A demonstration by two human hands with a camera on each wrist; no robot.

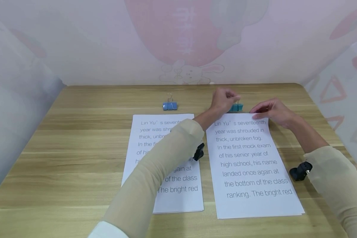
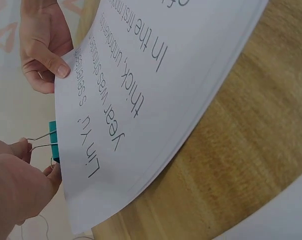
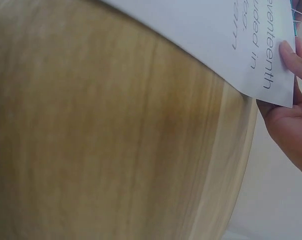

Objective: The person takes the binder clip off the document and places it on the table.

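Item: thin, floppy paper stack (image 1: 253, 165), my right hand (image 1: 273, 112) pinching its far corner, my left hand (image 1: 224, 100) squeezing the springy teal binder clip (image 1: 235, 107) by its wire handles.

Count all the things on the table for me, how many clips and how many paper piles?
Clips: 2, a blue clip lying alone and a teal clip at the top of the right paper pile.
Paper piles: 2, counting the left paper pile.
Total: 4.
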